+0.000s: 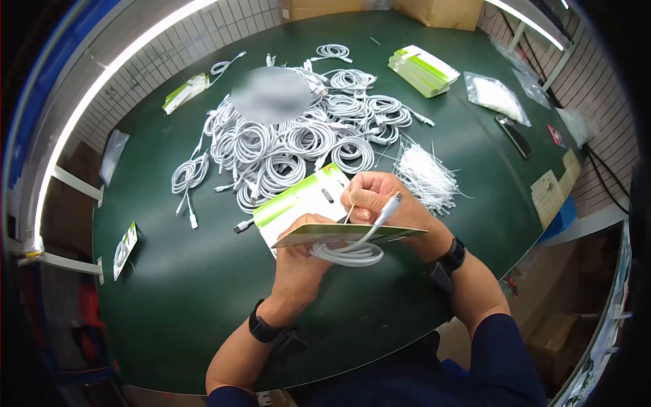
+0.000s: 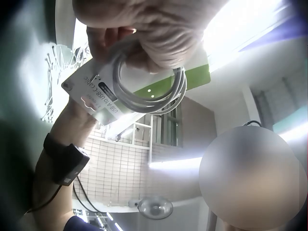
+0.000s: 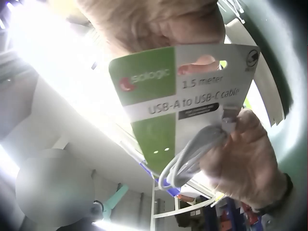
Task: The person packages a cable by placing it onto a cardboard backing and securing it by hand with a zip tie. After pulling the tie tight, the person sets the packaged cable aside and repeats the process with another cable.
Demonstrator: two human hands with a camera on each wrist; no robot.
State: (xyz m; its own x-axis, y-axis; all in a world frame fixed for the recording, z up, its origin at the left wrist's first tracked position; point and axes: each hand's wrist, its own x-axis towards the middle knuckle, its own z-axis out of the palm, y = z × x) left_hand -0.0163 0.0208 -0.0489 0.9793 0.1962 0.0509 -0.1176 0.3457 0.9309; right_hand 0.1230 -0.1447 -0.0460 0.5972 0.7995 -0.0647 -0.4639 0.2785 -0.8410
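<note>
My left hand (image 1: 298, 268) grips a green-and-white cable card (image 1: 319, 235) together with a coiled white USB cable (image 1: 349, 256) lying against it. In the right wrist view the card (image 3: 149, 103) reads "USB-A to USB-C cable", and the coil (image 3: 192, 149) hangs across its lower part, a plug by the left fingers. My right hand (image 1: 390, 197) is at the card's other face, thumb and forefinger pinching a thin white cable tie (image 1: 349, 215). One cable plug (image 1: 392, 203) sticks up past the card's edge. More green-and-white cards (image 1: 325, 178) lie beneath the hands.
A large heap of coiled white cables (image 1: 291, 142) fills the table's middle. Loose cable ties (image 1: 427, 176) lie right of it. Stacked cards (image 1: 424, 71), a plastic bag (image 1: 498, 95) and a phone (image 1: 513, 136) sit farther right. A carded cable (image 1: 125, 251) lies at left.
</note>
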